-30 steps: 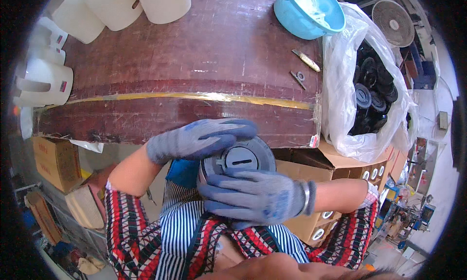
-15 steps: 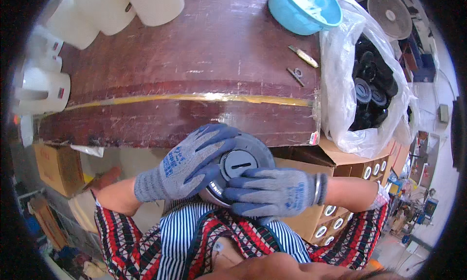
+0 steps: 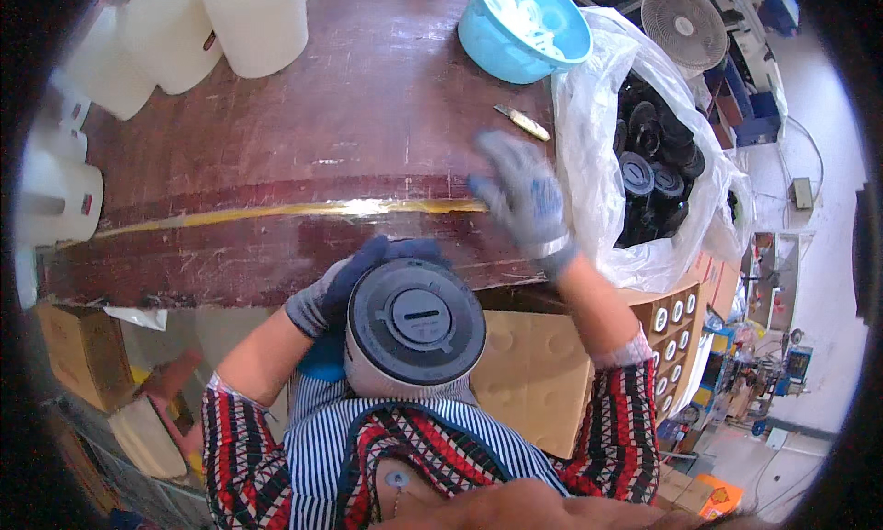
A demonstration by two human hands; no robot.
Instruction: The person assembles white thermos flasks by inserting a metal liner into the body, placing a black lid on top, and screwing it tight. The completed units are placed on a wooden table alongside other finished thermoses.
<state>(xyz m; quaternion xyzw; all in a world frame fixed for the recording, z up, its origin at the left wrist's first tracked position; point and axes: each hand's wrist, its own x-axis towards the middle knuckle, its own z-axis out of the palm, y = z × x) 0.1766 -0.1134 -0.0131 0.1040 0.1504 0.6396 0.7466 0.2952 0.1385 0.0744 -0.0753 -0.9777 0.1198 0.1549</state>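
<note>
A white canister (image 3: 368, 375) with a round black lid (image 3: 460, 346) is against my striped apron at the table's near edge, its lid facing up. A slotted disc (image 3: 422, 318) sits in the lid's middle. My left hand (image 3: 354, 277), in a grey-blue glove, is closed round the canister's far left side; its fingertips are partly hidden. My right hand (image 3: 524, 190), gloved alike, is over the tabletop, off the canister. Its fingers are stretched and apart, a little blurred, with nothing seen in them. Just beyond lies a light-handled cutter knife (image 3: 524, 122).
White canisters (image 3: 253, 28) stand at the table's far left. A blue basin (image 3: 510, 56) of clear plastic pieces stands far right, beside a plastic bag (image 3: 589, 162) of black lids (image 3: 636, 174). Below right is a divided cardboard box (image 3: 676, 341); behind, a fan (image 3: 682, 26).
My right hand has left the lid and moved up and right over the tabletop. The small metal tool near the knife is now out of sight. The canister's lid shows more fully.
</note>
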